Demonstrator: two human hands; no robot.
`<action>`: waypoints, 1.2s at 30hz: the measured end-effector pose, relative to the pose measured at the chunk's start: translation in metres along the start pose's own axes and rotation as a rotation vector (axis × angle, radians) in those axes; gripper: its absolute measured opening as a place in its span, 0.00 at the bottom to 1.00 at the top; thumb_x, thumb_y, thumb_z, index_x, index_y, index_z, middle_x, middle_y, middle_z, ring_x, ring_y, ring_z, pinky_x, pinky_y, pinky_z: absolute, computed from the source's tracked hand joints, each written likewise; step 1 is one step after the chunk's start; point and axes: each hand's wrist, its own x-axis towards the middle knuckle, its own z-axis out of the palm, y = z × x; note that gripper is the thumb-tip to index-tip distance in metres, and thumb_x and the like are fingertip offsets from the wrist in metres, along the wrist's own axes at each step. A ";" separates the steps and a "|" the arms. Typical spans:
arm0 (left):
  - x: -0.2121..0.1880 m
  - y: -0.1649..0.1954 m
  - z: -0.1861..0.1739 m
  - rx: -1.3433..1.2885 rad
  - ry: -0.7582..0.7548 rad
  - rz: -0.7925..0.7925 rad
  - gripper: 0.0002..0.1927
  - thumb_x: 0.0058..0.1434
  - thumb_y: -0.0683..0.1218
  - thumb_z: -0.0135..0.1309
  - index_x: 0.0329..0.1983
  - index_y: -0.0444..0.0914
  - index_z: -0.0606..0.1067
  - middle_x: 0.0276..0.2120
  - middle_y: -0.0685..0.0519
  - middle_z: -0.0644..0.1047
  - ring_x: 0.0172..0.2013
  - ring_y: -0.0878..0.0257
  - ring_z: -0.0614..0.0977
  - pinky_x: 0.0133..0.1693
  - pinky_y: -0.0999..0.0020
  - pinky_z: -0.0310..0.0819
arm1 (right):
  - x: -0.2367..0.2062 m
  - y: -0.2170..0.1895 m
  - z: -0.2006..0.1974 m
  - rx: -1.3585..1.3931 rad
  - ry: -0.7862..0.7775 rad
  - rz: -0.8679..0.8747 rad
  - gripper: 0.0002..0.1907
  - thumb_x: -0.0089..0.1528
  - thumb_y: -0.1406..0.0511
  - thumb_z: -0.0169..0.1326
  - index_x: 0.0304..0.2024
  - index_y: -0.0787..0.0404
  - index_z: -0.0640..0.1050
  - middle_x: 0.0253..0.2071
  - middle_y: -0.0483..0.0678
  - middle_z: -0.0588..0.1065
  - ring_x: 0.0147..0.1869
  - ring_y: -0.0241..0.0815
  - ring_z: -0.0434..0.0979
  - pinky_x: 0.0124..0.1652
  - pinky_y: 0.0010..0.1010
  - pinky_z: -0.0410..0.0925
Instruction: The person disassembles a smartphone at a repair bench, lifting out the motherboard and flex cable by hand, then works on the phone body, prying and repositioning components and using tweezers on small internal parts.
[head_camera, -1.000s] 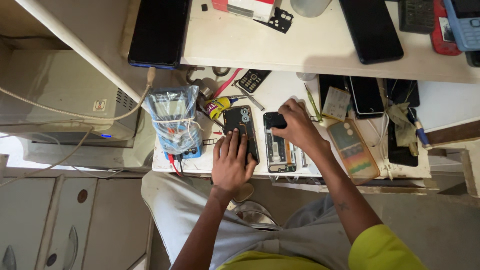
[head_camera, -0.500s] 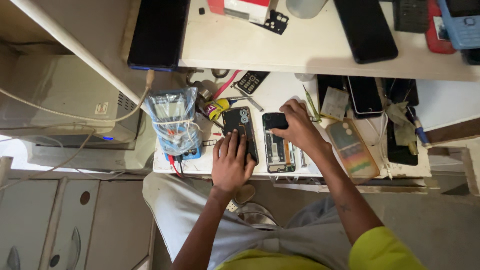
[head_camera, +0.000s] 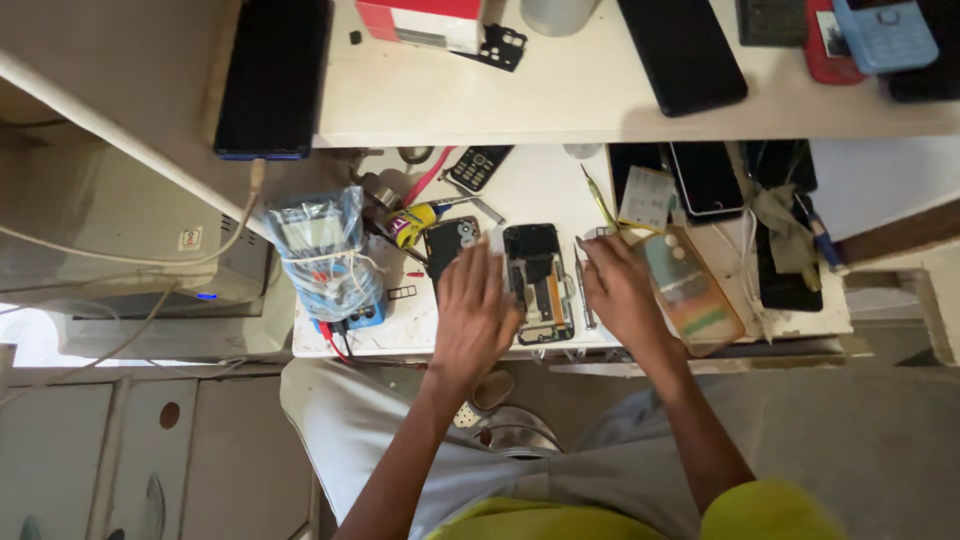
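An opened phone (head_camera: 538, 282) with its insides showing lies on the white lower table (head_camera: 540, 185), between my hands. My left hand (head_camera: 475, 312) rests flat just left of it, fingers against its left edge and partly covering a black back cover (head_camera: 448, 238). On the phone's other side my right hand (head_camera: 620, 295) lies on the table with fingers stretched out and nothing visibly held. A thin metal tool (head_camera: 586, 292) sits between that hand and the phone.
A blue meter in plastic wrap (head_camera: 325, 255) with red leads stands at the left. A yellow glue tube (head_camera: 412, 220), a keypad phone (head_camera: 478, 165), a phone in a colourful case (head_camera: 692, 290) and black phones (head_camera: 705, 178) crowd the table. The upper shelf (head_camera: 560, 100) holds more phones and a red box (head_camera: 420, 20).
My right hand has come off the opened phone and now lies to its right. My left hand has slid right off the black cover towards the phone's left edge.
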 end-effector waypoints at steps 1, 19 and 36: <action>0.007 0.000 0.004 0.008 -0.029 0.009 0.31 0.66 0.49 0.50 0.68 0.25 0.64 0.71 0.31 0.60 0.72 0.37 0.60 0.71 0.43 0.52 | -0.004 -0.002 0.002 -0.025 0.008 -0.007 0.15 0.60 0.75 0.54 0.51 0.67 0.77 0.48 0.57 0.75 0.51 0.63 0.73 0.50 0.46 0.68; 0.023 -0.010 0.044 0.087 -0.231 0.127 0.44 0.64 0.62 0.49 0.74 0.29 0.58 0.73 0.35 0.57 0.74 0.44 0.56 0.72 0.49 0.44 | -0.021 -0.023 0.029 0.012 0.038 0.016 0.19 0.58 0.76 0.52 0.53 0.72 0.75 0.51 0.60 0.74 0.56 0.62 0.72 0.55 0.46 0.67; 0.030 0.019 0.067 0.218 -0.193 0.070 0.41 0.63 0.59 0.49 0.66 0.20 0.63 0.67 0.24 0.62 0.70 0.36 0.62 0.72 0.47 0.46 | -0.013 -0.006 0.027 0.022 0.026 -0.028 0.17 0.58 0.77 0.51 0.50 0.69 0.77 0.49 0.58 0.76 0.54 0.63 0.74 0.54 0.47 0.68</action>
